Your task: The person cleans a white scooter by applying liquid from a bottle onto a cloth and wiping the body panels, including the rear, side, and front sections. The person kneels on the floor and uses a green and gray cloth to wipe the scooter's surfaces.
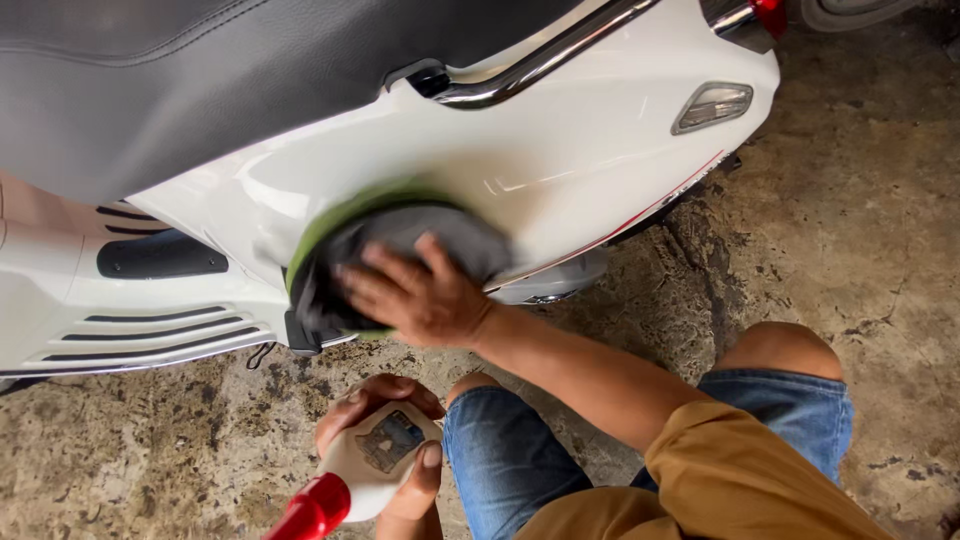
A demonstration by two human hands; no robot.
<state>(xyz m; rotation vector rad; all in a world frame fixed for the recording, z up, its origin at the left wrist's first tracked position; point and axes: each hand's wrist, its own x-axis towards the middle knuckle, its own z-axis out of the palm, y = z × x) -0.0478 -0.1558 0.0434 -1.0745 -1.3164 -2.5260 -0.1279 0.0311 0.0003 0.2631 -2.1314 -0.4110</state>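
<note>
your right hand lies flat with its fingers spread apart, pressing a grey and green cloth against the white side panel of a scooter. the spread gives broad, even pressure, which suits wiping a curved surface. the cloth is bunched under your palm, its green edge showing above your fingertips, and it looks blurred, as if in motion.

below and to the left of those fingers, your left hand is wrapped around a white bottle with a red top, fingers closed on its body. you hold it low, away from the panel, so it stays ready without getting in the way of the cloth.

above your right fingers runs a chrome rail and the black seat. to their upper right sits a clear lamp lens. to their left are the scooter's black-slotted footboard mouldings. beneath everything is a stained concrete floor. your knees in blue denim shorts show you are crouching close.
</note>
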